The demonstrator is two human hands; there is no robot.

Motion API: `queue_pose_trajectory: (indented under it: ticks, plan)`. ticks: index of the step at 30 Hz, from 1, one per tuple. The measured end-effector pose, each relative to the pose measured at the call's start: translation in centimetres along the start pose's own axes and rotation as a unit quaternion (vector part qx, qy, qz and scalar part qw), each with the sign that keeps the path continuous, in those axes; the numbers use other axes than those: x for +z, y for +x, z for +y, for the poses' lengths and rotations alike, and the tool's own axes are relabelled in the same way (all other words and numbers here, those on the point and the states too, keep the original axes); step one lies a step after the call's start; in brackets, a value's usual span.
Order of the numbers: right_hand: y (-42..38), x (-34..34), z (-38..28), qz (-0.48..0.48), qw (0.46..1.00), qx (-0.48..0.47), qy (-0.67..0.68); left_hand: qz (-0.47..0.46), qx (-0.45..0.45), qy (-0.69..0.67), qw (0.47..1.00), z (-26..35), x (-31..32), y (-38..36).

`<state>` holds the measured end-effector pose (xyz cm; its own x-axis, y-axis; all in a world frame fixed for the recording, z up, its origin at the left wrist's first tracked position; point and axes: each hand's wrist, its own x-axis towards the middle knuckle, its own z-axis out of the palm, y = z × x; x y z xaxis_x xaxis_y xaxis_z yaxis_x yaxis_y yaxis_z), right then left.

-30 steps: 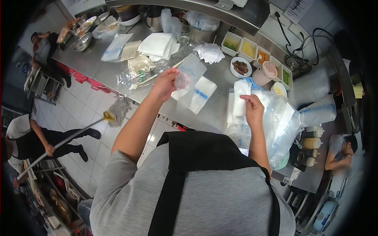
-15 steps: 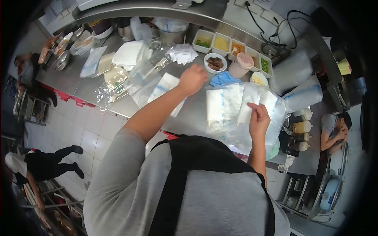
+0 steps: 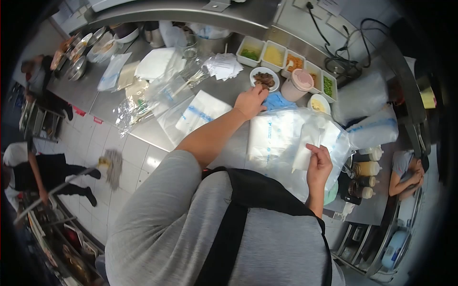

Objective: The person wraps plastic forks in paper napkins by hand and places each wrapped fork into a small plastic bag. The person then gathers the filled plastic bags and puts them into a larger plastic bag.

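My left hand (image 3: 250, 101) reaches over the counter with thumb and fingers apart, beside a crumpled blue cloth (image 3: 278, 101) and just below a white bowl of dark brown food (image 3: 264, 79). Nothing shows between its fingers. On the right, my right hand (image 3: 319, 166) pinches a narrow white folded packet (image 3: 304, 155) above a pile of clear and white plastic bags (image 3: 271, 138). Left of the pile lies a white bag with blue print (image 3: 202, 114).
Food tubs (image 3: 273, 56) line the back, with a pink-lidded container (image 3: 298, 85) in front. Squeeze bottles (image 3: 366, 168) stand at right. Plastic packages (image 3: 143, 95) and metal bowls (image 3: 77, 69) are at left. A person with a mop (image 3: 113, 169) stands on the floor; another person (image 3: 405, 174) is far right.
My left hand has moved right, toward the blue cloth and the bowl. My right hand still holds the white packet. The view has shifted, and a mop has come into sight at left.
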<state>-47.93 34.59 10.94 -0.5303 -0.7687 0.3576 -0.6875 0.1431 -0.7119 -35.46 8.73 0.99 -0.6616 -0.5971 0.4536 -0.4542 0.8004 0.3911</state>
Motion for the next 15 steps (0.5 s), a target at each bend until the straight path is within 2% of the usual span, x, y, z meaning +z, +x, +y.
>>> queue_pose_trajectory:
  ticks: [3,5,7,9,12,13,15]
  plan:
    - [0.9,0.8,-0.7,-0.030,1.000,0.003,0.009,0.080,-0.029,-0.039,0.996,-1.0,-4.2,-3.5]
    - [1.3,1.6,-1.4,-0.037,0.999,-0.013,0.020,0.097,-0.079,-0.025,0.992,-3.2,-7.0,-7.4]
    - [1.4,2.8,-1.2,-0.042,0.996,-0.061,0.045,0.075,-0.207,-0.013,0.975,-4.6,-10.5,-11.3]
    - [1.4,3.7,-1.4,-0.058,0.993,-0.082,0.061,0.070,-0.222,0.049,0.971,-6.1,-12.5,-14.6]
    - [0.8,5.4,-2.9,-0.091,0.990,-0.071,0.079,0.021,-0.258,0.021,0.966,-10.0,-12.5,-17.1]
    - [0.6,5.8,-3.4,-0.100,0.989,-0.069,0.085,0.044,-0.314,-0.072,0.946,-10.8,-12.5,-17.1]
    - [0.1,6.4,-4.5,-0.118,0.986,-0.066,0.095,0.091,-0.413,-0.254,0.870,-11.6,-13.1,-17.1]
